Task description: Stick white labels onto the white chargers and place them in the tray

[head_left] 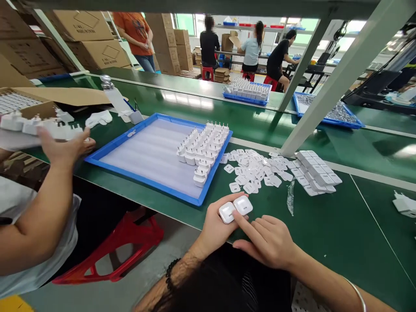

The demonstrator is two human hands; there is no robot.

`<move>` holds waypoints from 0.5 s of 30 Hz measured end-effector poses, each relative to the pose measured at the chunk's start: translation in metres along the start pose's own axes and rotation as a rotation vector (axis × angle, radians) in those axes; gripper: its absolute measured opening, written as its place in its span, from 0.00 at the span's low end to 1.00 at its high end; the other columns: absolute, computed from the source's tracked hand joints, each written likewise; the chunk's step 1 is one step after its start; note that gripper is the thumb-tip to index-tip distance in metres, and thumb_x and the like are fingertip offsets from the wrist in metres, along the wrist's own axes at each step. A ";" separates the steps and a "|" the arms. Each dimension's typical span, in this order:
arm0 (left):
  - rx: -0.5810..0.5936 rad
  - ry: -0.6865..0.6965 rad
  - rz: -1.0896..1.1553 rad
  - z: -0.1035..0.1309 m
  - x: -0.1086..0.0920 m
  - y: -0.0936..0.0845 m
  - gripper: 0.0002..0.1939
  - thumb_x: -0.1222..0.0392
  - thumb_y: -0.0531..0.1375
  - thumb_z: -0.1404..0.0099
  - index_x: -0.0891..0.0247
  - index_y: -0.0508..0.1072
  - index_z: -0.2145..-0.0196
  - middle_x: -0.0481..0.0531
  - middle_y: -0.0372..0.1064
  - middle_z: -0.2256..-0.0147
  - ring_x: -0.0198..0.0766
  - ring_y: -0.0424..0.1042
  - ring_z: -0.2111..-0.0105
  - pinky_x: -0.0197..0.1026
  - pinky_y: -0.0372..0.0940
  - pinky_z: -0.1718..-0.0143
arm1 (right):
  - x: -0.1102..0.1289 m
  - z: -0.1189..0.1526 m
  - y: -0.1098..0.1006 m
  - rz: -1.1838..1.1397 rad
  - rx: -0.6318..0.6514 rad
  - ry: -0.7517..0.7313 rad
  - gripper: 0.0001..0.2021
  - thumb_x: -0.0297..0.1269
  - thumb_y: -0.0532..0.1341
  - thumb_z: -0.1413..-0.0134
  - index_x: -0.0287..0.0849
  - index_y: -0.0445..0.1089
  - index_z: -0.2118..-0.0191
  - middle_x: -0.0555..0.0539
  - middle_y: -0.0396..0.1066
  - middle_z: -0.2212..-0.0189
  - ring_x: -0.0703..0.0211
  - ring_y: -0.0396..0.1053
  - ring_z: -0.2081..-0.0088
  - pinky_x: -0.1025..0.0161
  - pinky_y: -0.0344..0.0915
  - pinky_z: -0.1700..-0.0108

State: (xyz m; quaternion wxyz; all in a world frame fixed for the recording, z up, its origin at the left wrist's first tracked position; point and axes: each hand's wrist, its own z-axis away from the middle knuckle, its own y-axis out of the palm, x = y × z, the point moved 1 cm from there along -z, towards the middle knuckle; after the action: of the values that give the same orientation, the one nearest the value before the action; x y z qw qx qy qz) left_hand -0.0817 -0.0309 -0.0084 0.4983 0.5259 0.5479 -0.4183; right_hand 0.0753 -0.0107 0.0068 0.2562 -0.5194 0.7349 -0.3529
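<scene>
Over the counter's (312,242) near edge, the left hand (216,225) cups two adapters (235,209); the right hand's (271,239) index finger presses them, its other fingers curled. A blue tray (139,169) lies left, covers (256,169) beyond.

Charger heads (226,212) in my left hand (216,223): glossy white plastic, smooth, rounded. Pronged plugs (204,147): white plastic bodies, shiny metal-looking pins. Tray (143,189): smooth blue plastic rim, satin translucent-looking liner (143,154). Worktop (338,242): smooth green, glossy where light hits. Film scrap (290,198): clear, crinkled plastic. Stool (130,255) beside me: shiny red plastic. Cartons (97,53): matt brown cardboard. My bangle (355,292): smooth, metallic-looking.
</scene>
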 end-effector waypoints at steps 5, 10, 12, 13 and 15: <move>-0.304 0.049 -0.177 -0.013 -0.046 -0.057 0.22 0.61 0.69 0.48 0.61 0.65 0.57 0.57 0.78 0.58 0.46 0.79 0.60 0.43 0.74 0.62 | -0.009 0.010 -0.009 -0.153 -0.058 -0.088 0.19 0.31 0.53 0.34 0.32 0.61 0.40 0.52 0.65 0.80 0.60 0.60 0.81 0.59 0.51 0.79; -0.091 -0.376 -0.863 -0.073 -0.089 -0.126 0.15 0.64 0.69 0.55 0.62 0.68 0.70 0.49 0.73 0.76 0.48 0.77 0.73 0.38 0.67 0.81 | -0.012 0.009 -0.003 -0.262 -0.019 0.016 0.14 0.28 0.52 0.34 0.36 0.66 0.46 0.52 0.68 0.81 0.62 0.62 0.81 0.61 0.51 0.77; 0.059 -0.489 -0.841 -0.101 -0.093 -0.138 0.16 0.70 0.70 0.61 0.65 0.71 0.74 0.51 0.74 0.78 0.48 0.76 0.77 0.40 0.69 0.82 | -0.014 0.008 0.000 -0.291 -0.010 0.051 0.12 0.28 0.52 0.34 0.37 0.69 0.50 0.51 0.70 0.80 0.62 0.64 0.81 0.62 0.52 0.76; 0.112 -0.529 -0.824 -0.113 -0.093 -0.141 0.16 0.72 0.71 0.64 0.66 0.72 0.76 0.51 0.74 0.79 0.48 0.76 0.79 0.42 0.70 0.82 | -0.016 0.008 0.002 -0.303 -0.006 0.074 0.11 0.29 0.52 0.34 0.37 0.69 0.52 0.50 0.72 0.80 0.62 0.65 0.81 0.62 0.53 0.76; 0.177 -0.578 -0.811 -0.132 -0.089 -0.144 0.14 0.74 0.71 0.64 0.70 0.73 0.78 0.51 0.73 0.83 0.44 0.75 0.83 0.43 0.72 0.80 | -0.019 0.010 0.004 -0.323 0.007 0.132 0.10 0.29 0.52 0.34 0.38 0.71 0.54 0.49 0.74 0.78 0.62 0.67 0.80 0.63 0.56 0.75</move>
State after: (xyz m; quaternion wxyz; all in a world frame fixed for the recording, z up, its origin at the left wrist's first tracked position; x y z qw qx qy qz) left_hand -0.2435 0.0705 0.0903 0.3805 0.1737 0.5101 -0.7515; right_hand 0.0862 0.0054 -0.0024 0.1492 -0.6056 0.6557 -0.4255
